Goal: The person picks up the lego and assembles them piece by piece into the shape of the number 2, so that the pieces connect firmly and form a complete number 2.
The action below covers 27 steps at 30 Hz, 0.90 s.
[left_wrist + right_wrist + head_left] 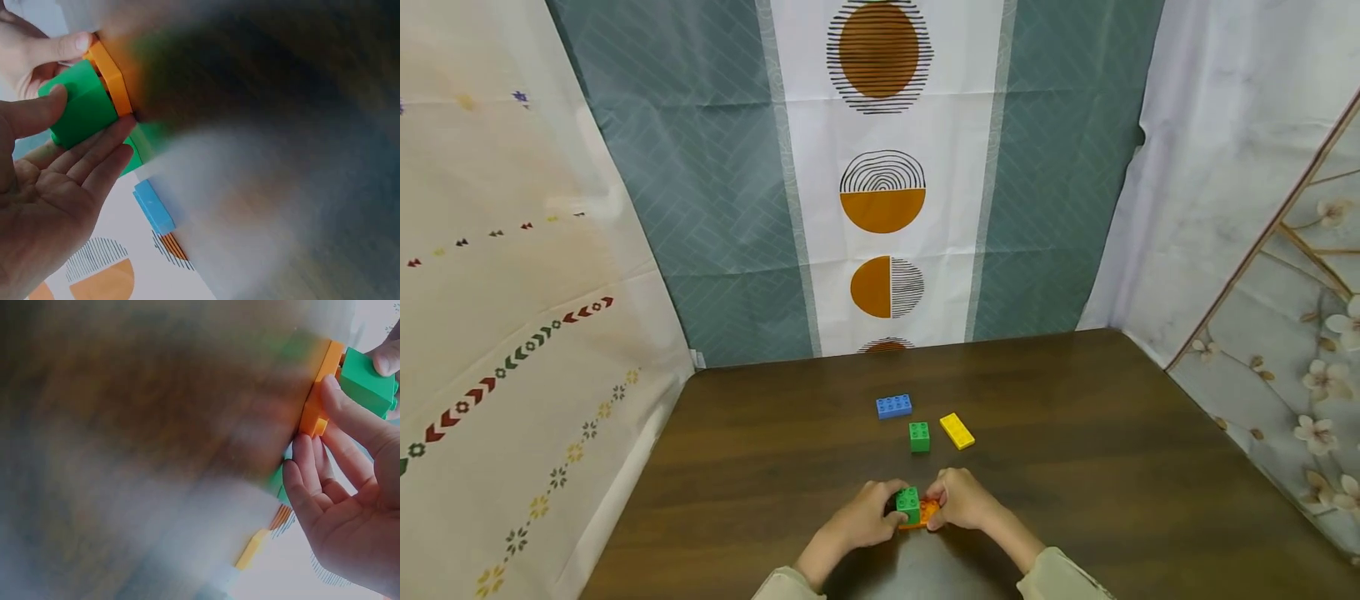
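Observation:
Near the front of the dark wooden table (1075, 467) a green brick (907, 502) sits on a flat orange brick (925, 515). My left hand (871, 517) pinches the green brick (84, 106) between thumb and fingers. My right hand (958, 498) holds the orange brick (320, 394) at its edge, its thumb against the green brick (369, 384). The orange brick (112, 78) lies flat on the table. Farther back lie a second green brick (919, 437), a blue brick (893, 406) and a flat yellow brick (957, 431).
Patterned cloth walls close the table in at the back (880, 183), left (512, 333) and right (1285, 275). The blue brick (154, 206) and yellow brick (252, 549) also show in the wrist views, beyond the hands.

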Motion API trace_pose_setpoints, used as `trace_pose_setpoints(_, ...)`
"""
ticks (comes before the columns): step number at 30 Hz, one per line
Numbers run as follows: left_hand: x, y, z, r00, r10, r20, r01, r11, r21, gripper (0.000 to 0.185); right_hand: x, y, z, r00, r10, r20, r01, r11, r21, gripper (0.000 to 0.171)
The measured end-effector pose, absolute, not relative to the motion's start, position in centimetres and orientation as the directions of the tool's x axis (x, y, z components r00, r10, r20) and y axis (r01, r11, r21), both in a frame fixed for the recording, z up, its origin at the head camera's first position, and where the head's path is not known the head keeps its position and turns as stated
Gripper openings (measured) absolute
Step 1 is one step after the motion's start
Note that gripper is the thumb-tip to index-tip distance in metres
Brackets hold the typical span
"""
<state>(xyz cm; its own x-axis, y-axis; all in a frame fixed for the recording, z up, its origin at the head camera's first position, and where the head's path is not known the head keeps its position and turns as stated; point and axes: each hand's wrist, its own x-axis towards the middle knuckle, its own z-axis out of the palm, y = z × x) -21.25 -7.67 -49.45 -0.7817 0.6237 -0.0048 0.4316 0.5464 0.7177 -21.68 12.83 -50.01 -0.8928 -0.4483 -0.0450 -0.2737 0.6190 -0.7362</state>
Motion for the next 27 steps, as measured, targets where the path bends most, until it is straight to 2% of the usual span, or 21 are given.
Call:
trace_pose_setpoints(8,-20.8,-7.3,-49.7,-0.813,0.581,0.027,0.467,0.624,0.627,0.027,-21.8,12.9,-49.7,-0.904,-0.421,-0.075,-0.235,0.635,-0.736,0.033)
trace_pose_setpoints(21,-19.9,-7.4,-50.8,-0.813,0.574,0.101,0.533,0.663,0.526,0.030,-21.3,13.1,-50.3,-0.893,-0.448,-0.039,-0.270,0.605,-0.749,0.031)
trace_pose_setpoints(27,-20.4,-7.6,-50.6,-0.815,0.572,0.091,0.538,0.689,0.485,0.033,-21.7,13.0,-50.2,-0.897,-0.440,-0.034,-0.277,0.622,-0.733,0.032)
